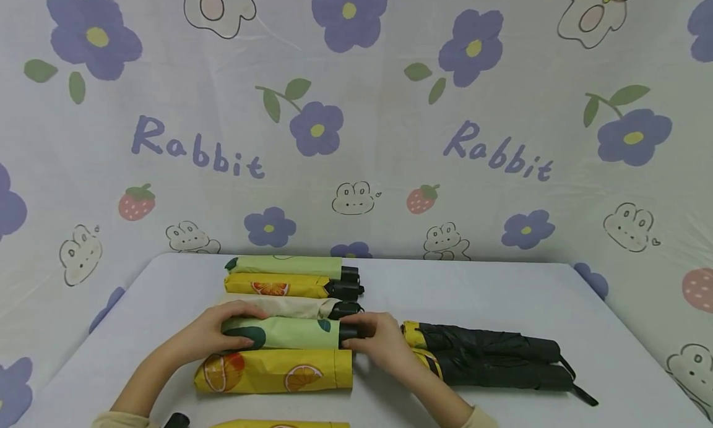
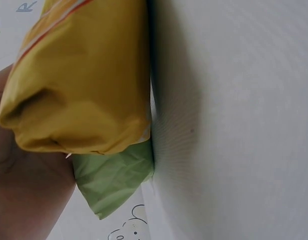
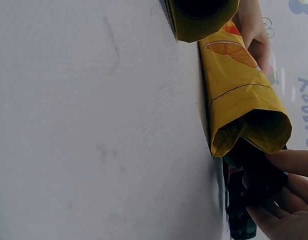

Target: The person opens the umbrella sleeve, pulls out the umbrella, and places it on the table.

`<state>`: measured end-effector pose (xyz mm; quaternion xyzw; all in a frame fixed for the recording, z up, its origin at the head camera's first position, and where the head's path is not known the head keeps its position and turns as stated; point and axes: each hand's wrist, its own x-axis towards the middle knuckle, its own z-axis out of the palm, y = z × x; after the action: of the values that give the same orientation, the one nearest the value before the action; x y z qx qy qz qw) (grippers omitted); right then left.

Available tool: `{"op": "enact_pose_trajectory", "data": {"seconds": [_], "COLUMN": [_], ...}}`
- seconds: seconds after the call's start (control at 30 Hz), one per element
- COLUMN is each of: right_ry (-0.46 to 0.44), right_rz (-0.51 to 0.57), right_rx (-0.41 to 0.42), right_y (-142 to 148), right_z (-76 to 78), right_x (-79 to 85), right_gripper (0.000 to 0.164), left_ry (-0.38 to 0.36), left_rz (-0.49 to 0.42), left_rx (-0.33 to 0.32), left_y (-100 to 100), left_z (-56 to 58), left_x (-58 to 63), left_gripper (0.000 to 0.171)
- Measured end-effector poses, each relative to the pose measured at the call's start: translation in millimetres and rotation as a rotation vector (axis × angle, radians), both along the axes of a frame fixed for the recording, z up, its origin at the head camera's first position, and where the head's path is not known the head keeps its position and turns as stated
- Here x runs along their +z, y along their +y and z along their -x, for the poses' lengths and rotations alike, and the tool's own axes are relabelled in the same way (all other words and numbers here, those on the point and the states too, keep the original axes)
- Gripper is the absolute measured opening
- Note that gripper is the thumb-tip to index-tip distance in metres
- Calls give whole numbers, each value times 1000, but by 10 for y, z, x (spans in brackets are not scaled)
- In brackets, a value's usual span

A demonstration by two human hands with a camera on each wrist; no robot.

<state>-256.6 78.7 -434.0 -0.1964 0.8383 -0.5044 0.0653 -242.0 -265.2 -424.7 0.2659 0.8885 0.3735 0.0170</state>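
In the head view a light green folded umbrella (image 1: 295, 333) with dark green leaf prints lies crosswise on the table. My left hand (image 1: 214, 332) grips its left end, thumb on the near side and fingers over the far side. At the other end, my right hand (image 1: 379, 341) pinches the black handle (image 1: 348, 332) between thumb and fingers. Just in front lies a yellow sleeve (image 1: 267, 373) printed with orange slices. The right wrist view shows this sleeve's gaping end (image 3: 251, 117), with the dark handle (image 3: 266, 175) in my fingers behind it.
Behind the green umbrella lie a beige umbrella (image 1: 295, 305), a yellow one (image 1: 239, 284) and another green one (image 1: 289, 265), handles rightward. Two black folded umbrellas (image 1: 496, 357) with yellow ends lie at right. Another yellow piece (image 1: 284, 424) and a black-tipped object (image 1: 177, 420) show at the near edge.
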Motion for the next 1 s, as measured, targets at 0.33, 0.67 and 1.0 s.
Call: {"op": "enact_pose_trajectory", "data": {"seconds": [0.33,0.67,1.0], "right_ry": [-25,-108,-159], "right_rz": [53,150,153], "right_rx": [-30,-39,-83], "right_y": [-8,-20,2], "right_z": [-24,-76,-72], "right_x": [76,195,205], "right_gripper": [32,34,35], "left_ry": [-16,-20,-25], "left_rz": [31,70,71], "left_rx": [48,37,27], "left_y": [4,4,3], "left_z": [-28,-36,-33], "left_x": [14,20,26], "left_gripper": [49,56,54]}}
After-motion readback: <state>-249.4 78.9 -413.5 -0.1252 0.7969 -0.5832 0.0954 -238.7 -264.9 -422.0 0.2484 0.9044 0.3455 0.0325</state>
